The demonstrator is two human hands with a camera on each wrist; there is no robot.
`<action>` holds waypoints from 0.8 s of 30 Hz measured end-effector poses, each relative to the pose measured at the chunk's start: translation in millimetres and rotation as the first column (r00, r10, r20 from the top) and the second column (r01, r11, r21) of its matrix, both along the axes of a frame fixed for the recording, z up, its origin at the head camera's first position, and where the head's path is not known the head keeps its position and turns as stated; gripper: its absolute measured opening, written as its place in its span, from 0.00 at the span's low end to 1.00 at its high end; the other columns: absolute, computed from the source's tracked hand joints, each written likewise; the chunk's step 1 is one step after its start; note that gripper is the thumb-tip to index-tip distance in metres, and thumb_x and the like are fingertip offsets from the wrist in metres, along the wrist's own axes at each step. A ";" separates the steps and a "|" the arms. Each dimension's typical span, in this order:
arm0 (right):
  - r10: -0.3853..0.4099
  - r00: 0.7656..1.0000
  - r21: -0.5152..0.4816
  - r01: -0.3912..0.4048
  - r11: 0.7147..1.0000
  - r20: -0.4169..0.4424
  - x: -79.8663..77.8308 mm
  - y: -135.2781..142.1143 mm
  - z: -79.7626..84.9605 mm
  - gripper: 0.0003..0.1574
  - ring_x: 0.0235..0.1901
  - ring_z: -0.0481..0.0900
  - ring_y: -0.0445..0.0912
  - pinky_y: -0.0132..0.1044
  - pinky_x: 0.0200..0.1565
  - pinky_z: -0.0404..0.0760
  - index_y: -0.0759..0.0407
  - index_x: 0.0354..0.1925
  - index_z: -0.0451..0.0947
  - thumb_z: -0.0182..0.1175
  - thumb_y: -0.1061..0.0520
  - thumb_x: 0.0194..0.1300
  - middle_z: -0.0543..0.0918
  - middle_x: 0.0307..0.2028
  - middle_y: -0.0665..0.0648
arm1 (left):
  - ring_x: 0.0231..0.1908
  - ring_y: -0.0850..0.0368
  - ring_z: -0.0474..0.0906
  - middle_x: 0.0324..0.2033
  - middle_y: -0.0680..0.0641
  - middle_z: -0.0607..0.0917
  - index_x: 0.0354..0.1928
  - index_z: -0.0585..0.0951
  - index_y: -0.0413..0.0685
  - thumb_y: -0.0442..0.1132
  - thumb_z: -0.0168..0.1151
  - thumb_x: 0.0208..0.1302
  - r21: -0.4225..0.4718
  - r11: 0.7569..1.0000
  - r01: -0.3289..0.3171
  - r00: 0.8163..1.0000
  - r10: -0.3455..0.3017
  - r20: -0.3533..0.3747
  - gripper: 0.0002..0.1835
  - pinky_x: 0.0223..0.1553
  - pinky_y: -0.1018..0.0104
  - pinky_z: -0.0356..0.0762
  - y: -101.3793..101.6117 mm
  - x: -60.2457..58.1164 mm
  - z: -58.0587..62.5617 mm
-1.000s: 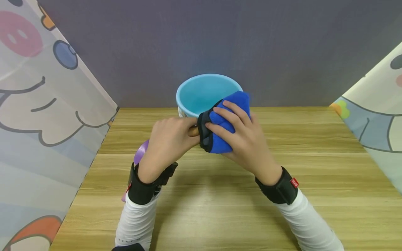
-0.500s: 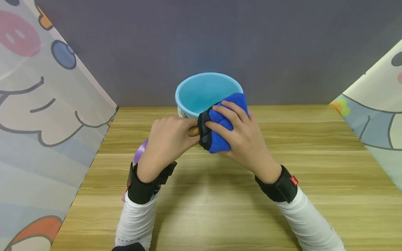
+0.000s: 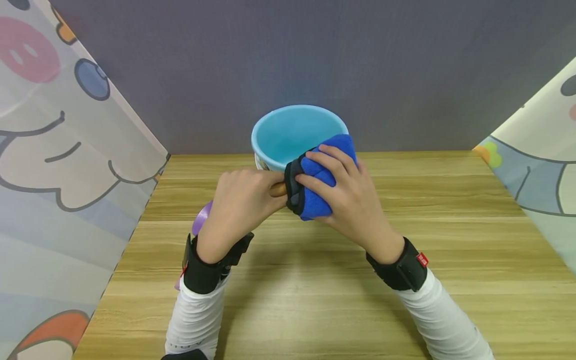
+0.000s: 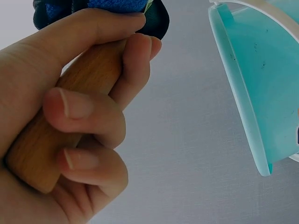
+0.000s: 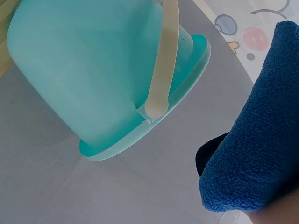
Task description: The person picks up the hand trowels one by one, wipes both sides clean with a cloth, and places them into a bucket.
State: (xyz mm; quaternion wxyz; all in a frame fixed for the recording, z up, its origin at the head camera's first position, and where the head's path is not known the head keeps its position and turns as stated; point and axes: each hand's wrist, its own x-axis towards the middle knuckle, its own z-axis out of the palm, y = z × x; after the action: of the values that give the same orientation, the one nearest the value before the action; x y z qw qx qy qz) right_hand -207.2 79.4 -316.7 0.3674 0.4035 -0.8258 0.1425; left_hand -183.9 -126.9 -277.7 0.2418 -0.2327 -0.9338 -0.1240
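Observation:
In the head view my left hand (image 3: 245, 192) grips a wooden handle (image 3: 278, 189). The left wrist view shows the fingers curled round this handle (image 4: 88, 79). My right hand (image 3: 348, 200) holds a blue fluffy cloth (image 3: 339, 146), its edge dark grey and black, wrapped over the far end of the handled tool. Bunched folds of cloth meet the handle beside my left thumb. The tool's head is hidden inside, so I cannot tell its kind. In the right wrist view the cloth (image 5: 252, 140) covers most of the right hand.
Behind the hands stands a light blue bucket (image 3: 297, 130) with a whitish handle (image 5: 163, 60), near the grey back wall (image 3: 288, 50). A purple object (image 3: 202, 218) lies on the wooden table (image 3: 297, 300), partly hidden by my left forearm. Cartoon-printed panels (image 3: 54, 165) flank the table.

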 end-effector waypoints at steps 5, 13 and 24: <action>-0.001 1.000 0.001 0.001 1.000 0.012 -0.5 0.6 -1.1 0.44 0.66 0.63 0.59 0.67 0.53 0.74 0.49 0.52 0.81 0.79 0.38 0.34 0.75 0.61 0.64 | 0.13 0.57 0.65 0.09 0.54 0.68 0.18 0.81 0.54 0.44 0.67 0.55 0.001 1.000 -0.001 1.000 0.001 -0.005 0.11 0.12 0.64 0.58 0.2 0.2 -0.8; -0.006 1.000 -0.008 0.006 1.000 0.013 -0.3 1.1 -0.9 0.44 0.66 0.63 0.59 0.68 0.54 0.73 0.48 0.52 0.81 0.79 0.38 0.33 0.75 0.61 0.64 | 0.13 0.57 0.65 0.10 0.53 0.68 0.18 0.80 0.54 0.47 0.67 0.56 -0.007 1.000 0.000 1.000 0.000 -0.001 0.12 0.12 0.65 0.58 0.5 0.1 -0.5; 0.002 1.000 -0.044 -0.001 0.999 0.019 -1.5 1.8 -0.1 0.46 0.65 0.64 0.58 0.68 0.54 0.73 0.50 0.51 0.81 0.80 0.39 0.30 0.74 0.61 0.64 | 0.12 0.58 0.64 0.10 0.54 0.66 0.16 0.78 0.54 0.47 0.65 0.58 -0.011 1.000 0.012 1.000 -0.012 -0.012 0.15 0.13 0.66 0.54 -1.4 -0.3 0.1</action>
State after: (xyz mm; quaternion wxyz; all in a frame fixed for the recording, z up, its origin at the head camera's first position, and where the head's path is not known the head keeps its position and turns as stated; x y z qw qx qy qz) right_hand -208.8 81.3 -316.8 0.3682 0.3945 -0.8256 0.1646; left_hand -184.2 -128.3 -277.6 0.2452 -0.2404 -0.9316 -0.1188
